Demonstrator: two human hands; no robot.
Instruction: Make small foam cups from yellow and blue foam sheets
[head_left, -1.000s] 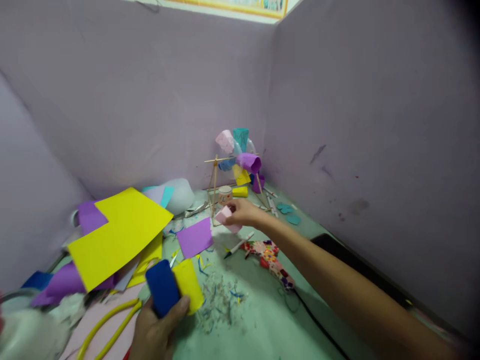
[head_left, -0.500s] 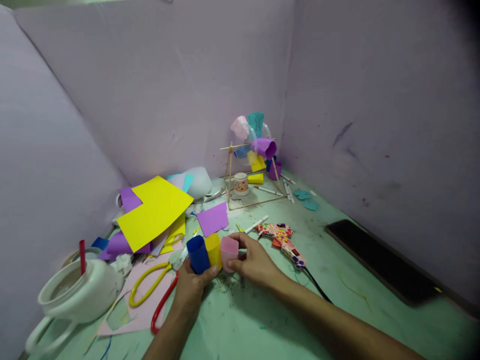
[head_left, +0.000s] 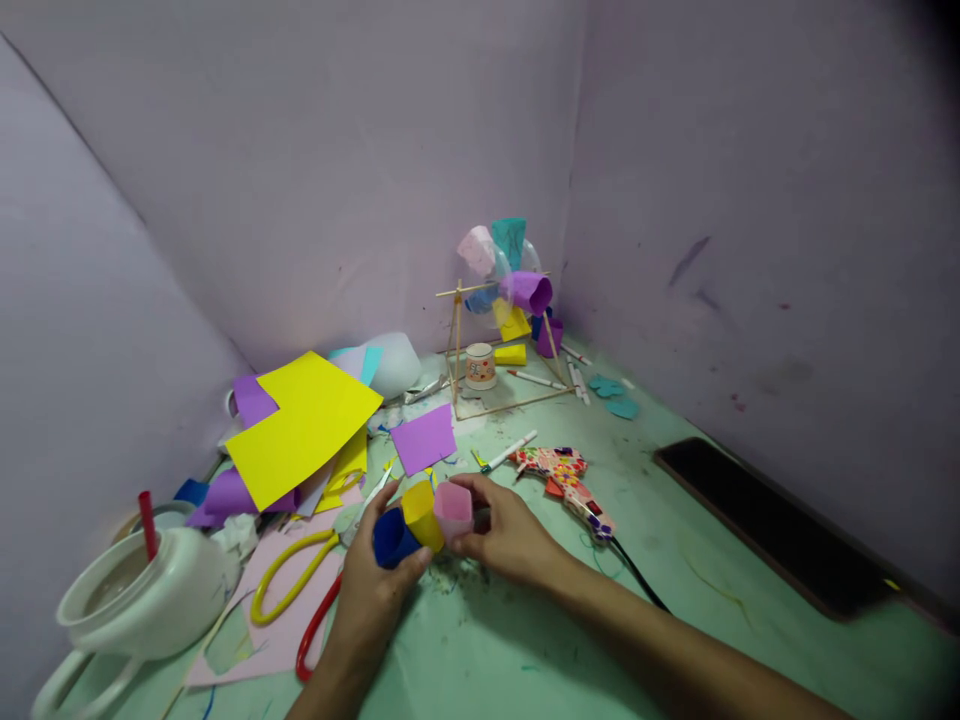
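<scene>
Three small open paper cups sit side by side between my hands, low in the middle of the head view. My left hand [head_left: 386, 580] is wrapped round the blue cup [head_left: 394, 538], its thumb reaching toward the yellow cup [head_left: 423, 515] in the middle. On the right, my right hand [head_left: 502, 525] grips the pink cup [head_left: 453, 510] between thumb and fingers. The cups touch or nearly touch, openings facing up toward me. Scissors [head_left: 296, 577] with yellow and red handles lie just left of my left hand.
Behind stands a stick frame [head_left: 459, 350] bearing a wheel of coloured cups. A patterned glue gun [head_left: 566, 485] and a dark phone [head_left: 772, 525] lie right. Yellow paper [head_left: 304, 425] and a white pot [head_left: 161, 600] are left; a purple sheet [head_left: 424, 440] lies ahead.
The blue cup has moved lower and tilted, its opening now facing me more. The yellow and pink cups have shifted slightly left, still between my hands.
</scene>
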